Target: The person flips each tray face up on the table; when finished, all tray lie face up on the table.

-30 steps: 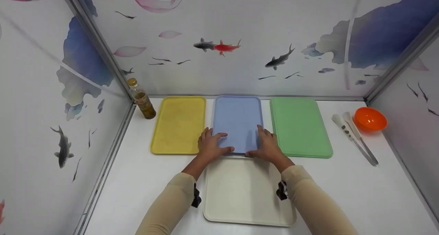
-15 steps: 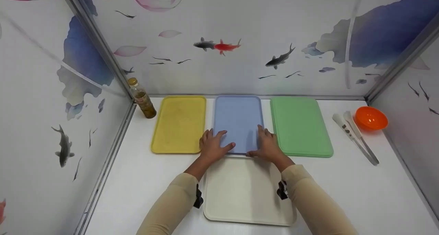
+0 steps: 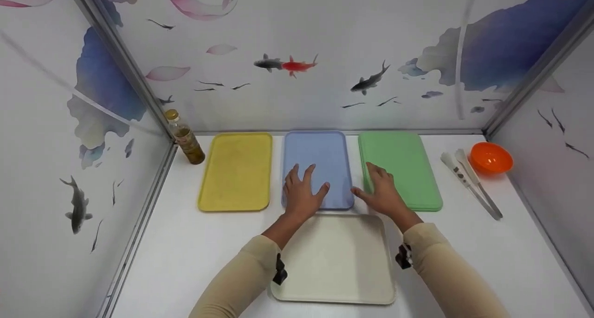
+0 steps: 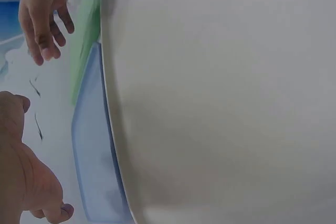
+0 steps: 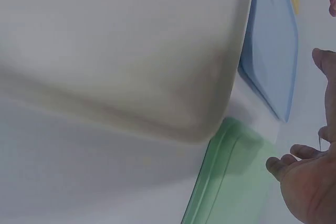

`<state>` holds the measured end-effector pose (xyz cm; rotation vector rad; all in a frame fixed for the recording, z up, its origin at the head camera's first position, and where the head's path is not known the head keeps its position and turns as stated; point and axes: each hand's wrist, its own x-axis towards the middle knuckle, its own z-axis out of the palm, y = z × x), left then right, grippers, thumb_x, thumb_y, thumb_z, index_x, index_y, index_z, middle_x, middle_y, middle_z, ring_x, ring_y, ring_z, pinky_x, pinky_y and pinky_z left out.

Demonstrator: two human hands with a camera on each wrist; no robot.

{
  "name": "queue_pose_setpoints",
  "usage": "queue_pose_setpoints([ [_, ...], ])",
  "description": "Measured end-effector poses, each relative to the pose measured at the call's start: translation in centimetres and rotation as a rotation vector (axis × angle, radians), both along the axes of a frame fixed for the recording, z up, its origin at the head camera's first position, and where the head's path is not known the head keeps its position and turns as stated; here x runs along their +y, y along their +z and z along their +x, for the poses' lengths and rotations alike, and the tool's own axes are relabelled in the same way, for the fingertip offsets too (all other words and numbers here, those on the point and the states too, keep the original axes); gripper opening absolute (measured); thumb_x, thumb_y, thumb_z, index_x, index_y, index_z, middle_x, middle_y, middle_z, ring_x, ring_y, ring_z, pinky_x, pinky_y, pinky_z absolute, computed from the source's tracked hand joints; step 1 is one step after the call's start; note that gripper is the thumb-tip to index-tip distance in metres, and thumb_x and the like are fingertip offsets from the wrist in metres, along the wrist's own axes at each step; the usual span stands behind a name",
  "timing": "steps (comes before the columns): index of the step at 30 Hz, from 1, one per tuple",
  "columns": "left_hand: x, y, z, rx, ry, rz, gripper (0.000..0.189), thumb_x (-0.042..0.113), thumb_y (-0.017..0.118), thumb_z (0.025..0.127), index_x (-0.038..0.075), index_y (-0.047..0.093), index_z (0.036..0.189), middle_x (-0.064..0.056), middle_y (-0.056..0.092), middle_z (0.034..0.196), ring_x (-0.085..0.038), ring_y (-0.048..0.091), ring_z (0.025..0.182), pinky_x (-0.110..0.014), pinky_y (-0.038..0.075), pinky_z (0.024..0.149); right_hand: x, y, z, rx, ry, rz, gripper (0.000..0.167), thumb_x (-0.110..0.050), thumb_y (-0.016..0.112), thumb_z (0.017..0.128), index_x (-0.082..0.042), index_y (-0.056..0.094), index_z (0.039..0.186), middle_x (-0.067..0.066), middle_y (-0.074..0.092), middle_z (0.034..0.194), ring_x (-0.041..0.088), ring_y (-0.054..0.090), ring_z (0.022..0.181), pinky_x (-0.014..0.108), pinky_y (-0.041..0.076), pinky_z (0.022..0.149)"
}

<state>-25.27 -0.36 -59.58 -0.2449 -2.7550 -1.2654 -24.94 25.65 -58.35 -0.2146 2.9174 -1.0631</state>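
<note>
Fingers spread, my left hand (image 3: 304, 196) hovers over the left side of the blue tray (image 3: 318, 146) in the head view and holds nothing. My right hand (image 3: 384, 193), also with nothing in it, has its thumb near the blue tray's right edge. Its fingers overlap the left side of the green tray (image 3: 406, 169), which shows a doubled rim. Below the blue tray lies a larger cream tray (image 3: 338, 262), its near side toward me. Both wrist views show the cream tray close up, with the loosely bent fingers of each hand apart from it.
A yellow tray (image 3: 236, 169) lies left of the blue one, beside an oil bottle (image 3: 188, 141) in the corner. At the right are two long-handled utensils (image 3: 473, 183) and an orange bowl (image 3: 492, 159). Printed panels (image 3: 325, 25) wall in the white table.
Both hands have left the blue tray's near sides. The left one has moved right over that tray, the right one right toward the green tray. The trays stay put; the head view shifted slightly.
</note>
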Motion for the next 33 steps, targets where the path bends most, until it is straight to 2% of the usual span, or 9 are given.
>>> queue_pose_setpoints([
  [1, 0.6, 0.3, 0.2, 0.002, -0.012, 0.001, 0.067, 0.050, 0.065, 0.109, 0.017, 0.049, 0.165, -0.033, 0.027, 0.174, -0.051, 0.026, 0.163, -0.072, 0.028, 0.127, 0.7, 0.1, 0.1, 0.001, -0.012, 0.002, 0.100, -0.043, 0.077, 0.105, 0.002, 0.022, 0.174, 0.037, 0.029, 0.174, 0.063, 0.029, 0.157, 0.077, 0.034, 0.123],
  [2, 1.2, 1.6, 0.8, -0.025, -0.029, 0.001, 0.068, 0.044, 0.068, 0.108, 0.014, 0.049, 0.165, -0.033, 0.027, 0.175, -0.051, 0.026, 0.163, -0.071, 0.027, 0.128, 1.5, 0.1, 0.2, 0.001, -0.024, 0.003, 0.098, -0.042, 0.077, 0.105, 0.002, 0.022, 0.174, 0.037, 0.029, 0.174, 0.064, 0.028, 0.157, 0.077, 0.034, 0.123],
  [9, 4.7, 2.8, 1.3, -0.040, -0.128, 0.074, 0.068, 0.042, 0.066, 0.109, 0.011, 0.047, 0.167, -0.034, 0.030, 0.173, -0.052, 0.031, 0.160, -0.071, 0.031, 0.125, 5.7, 0.3, 0.9, -0.005, -0.096, 0.052, 0.093, -0.041, 0.072, 0.108, 0.007, 0.025, 0.172, 0.039, 0.028, 0.173, 0.066, 0.024, 0.157, 0.079, 0.033, 0.122],
  [12, 6.0, 3.1, 1.4, -0.089, -0.174, 0.111, 0.069, 0.042, 0.063, 0.109, 0.011, 0.044, 0.168, -0.032, 0.030, 0.174, -0.050, 0.032, 0.160, -0.070, 0.032, 0.125, 7.2, 0.1, 1.3, -0.006, -0.132, 0.084, 0.089, -0.039, 0.070, 0.109, 0.010, 0.027, 0.170, 0.042, 0.029, 0.170, 0.069, 0.025, 0.154, 0.079, 0.034, 0.121],
  [16, 7.6, 3.2, 1.5, -0.179, -0.233, 0.147, 0.072, 0.043, 0.062, 0.109, 0.013, 0.040, 0.171, -0.031, 0.029, 0.175, -0.049, 0.031, 0.161, -0.070, 0.034, 0.125, 8.9, -0.3, 1.8, -0.022, -0.170, 0.138, 0.087, -0.039, 0.068, 0.110, 0.013, 0.028, 0.168, 0.047, 0.031, 0.166, 0.074, 0.029, 0.148, 0.081, 0.037, 0.116],
  [20, 8.8, 3.0, 1.6, -0.255, -0.269, 0.179, 0.076, 0.046, 0.062, 0.108, 0.014, 0.036, 0.173, -0.030, 0.029, 0.175, -0.049, 0.028, 0.164, -0.067, 0.036, 0.127, 9.9, -0.5, 2.2, -0.074, -0.215, 0.177, 0.089, -0.042, 0.066, 0.110, 0.012, 0.027, 0.168, 0.049, 0.029, 0.165, 0.074, 0.031, 0.146, 0.083, 0.039, 0.112],
  [25, 10.0, 2.8, 1.7, -0.323, -0.308, 0.239, 0.079, 0.045, 0.061, 0.109, 0.009, 0.033, 0.173, -0.028, 0.031, 0.176, -0.047, 0.027, 0.166, -0.062, 0.033, 0.131, 10.5, -0.4, 2.6, -0.130, -0.250, 0.239, 0.090, -0.047, 0.063, 0.110, 0.012, 0.028, 0.168, 0.050, 0.032, 0.163, 0.073, 0.035, 0.142, 0.086, 0.038, 0.108],
  [28, 10.8, 2.6, 1.7, -0.373, -0.323, 0.263, 0.080, 0.045, 0.062, 0.109, 0.007, 0.033, 0.173, -0.028, 0.032, 0.176, -0.047, 0.035, 0.163, -0.060, 0.035, 0.130, 10.7, -0.3, 2.7, -0.147, -0.265, 0.266, 0.089, -0.048, 0.062, 0.110, 0.011, 0.028, 0.168, 0.050, 0.033, 0.162, 0.074, 0.036, 0.141, 0.089, 0.037, 0.106],
  [33, 11.9, 2.3, 1.9, -0.508, -0.308, 0.284, 0.082, 0.050, 0.064, 0.107, 0.013, 0.033, 0.174, -0.028, 0.035, 0.175, -0.044, 0.043, 0.160, -0.057, 0.040, 0.128, 11.2, -0.5, 2.8, -0.154, -0.288, 0.265, 0.088, -0.047, 0.061, 0.110, 0.012, 0.029, 0.168, 0.051, 0.033, 0.161, 0.075, 0.036, 0.139, 0.089, 0.037, 0.105],
])
